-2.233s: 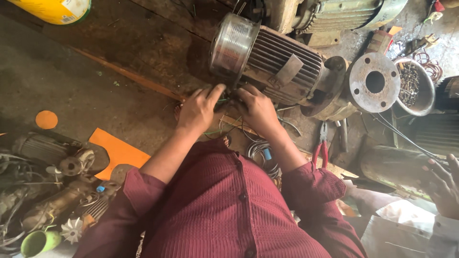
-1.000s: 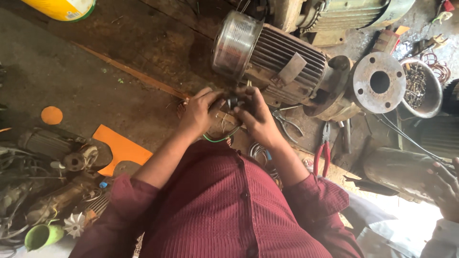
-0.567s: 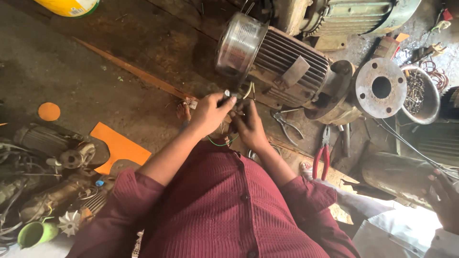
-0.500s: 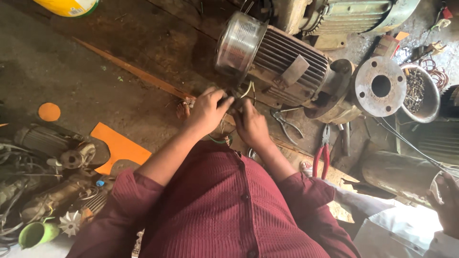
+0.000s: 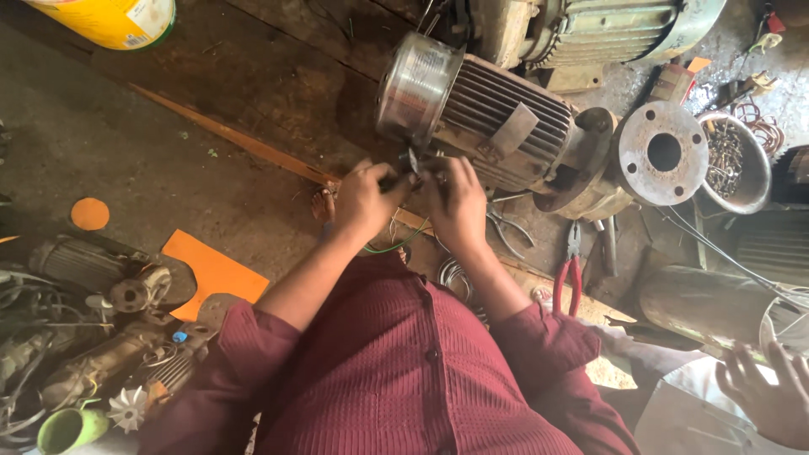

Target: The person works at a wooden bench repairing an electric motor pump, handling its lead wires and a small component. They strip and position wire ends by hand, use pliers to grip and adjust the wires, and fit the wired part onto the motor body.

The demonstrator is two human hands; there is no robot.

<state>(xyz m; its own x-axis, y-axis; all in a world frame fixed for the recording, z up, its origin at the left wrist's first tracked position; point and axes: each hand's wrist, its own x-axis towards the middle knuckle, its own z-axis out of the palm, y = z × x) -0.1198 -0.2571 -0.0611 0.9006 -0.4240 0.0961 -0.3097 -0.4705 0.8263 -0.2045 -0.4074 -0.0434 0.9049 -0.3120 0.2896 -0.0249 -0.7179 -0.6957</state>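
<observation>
Grip: my left hand (image 5: 364,198) and right hand (image 5: 457,200) meet, fingers curled, over a small dark part at the motor's near side; what they pinch is too small to make out, and I cannot tell how firmly either closes.
Motor: the grey electric motor (image 5: 489,126) lies on its side on the dirt floor (image 5: 126,160), just beyond my knuckles, touching my fingertips.
Axis: its long axis runs from upper left to lower right, the shiny steel end cover (image 5: 415,87) pointing left, the round flange (image 5: 663,152) at the right.
Look: ribbed, dull casing, grimy, with a flat plate on top.
Hidden: my hands cover the terminal area; thin wires (image 5: 396,240) trail beneath my wrists.
Around: red-handled pliers (image 5: 569,274) near my right forearm; orange card (image 5: 211,271) at left; another person's hand (image 5: 771,392) at lower right, cut off by the frame.
</observation>
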